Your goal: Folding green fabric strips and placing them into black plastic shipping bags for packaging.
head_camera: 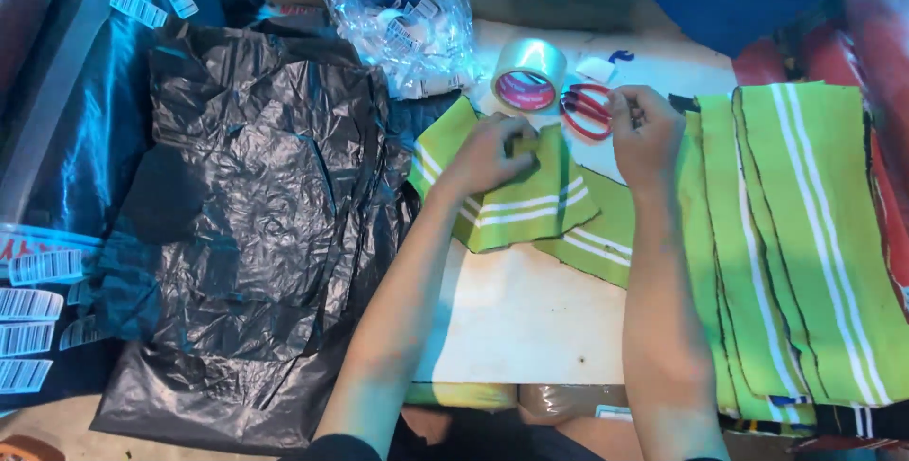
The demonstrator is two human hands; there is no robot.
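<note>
Folding a green striped cloth piece on a white board.

Left hand [488, 153] pressed flat, fingers together, on the lime-green white-striped cloth piece [525, 205] at the white board [521, 314]'s middle; right hand [644, 130] pinching something small near the red-handled scissors [587, 109], exactly what too small to tell. Stack of matching strips [805, 234] lying at right, seemingly unhandled yet; tape roll [527, 78] just beyond, black plastic bag [256, 234] at left. Apparently early going.

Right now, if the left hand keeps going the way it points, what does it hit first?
The left hand lies on a green striped cloth, fingers aimed up and right. First in that line looks like the red scissors, with the tape roll just left of it. Depth is unclear.
</note>
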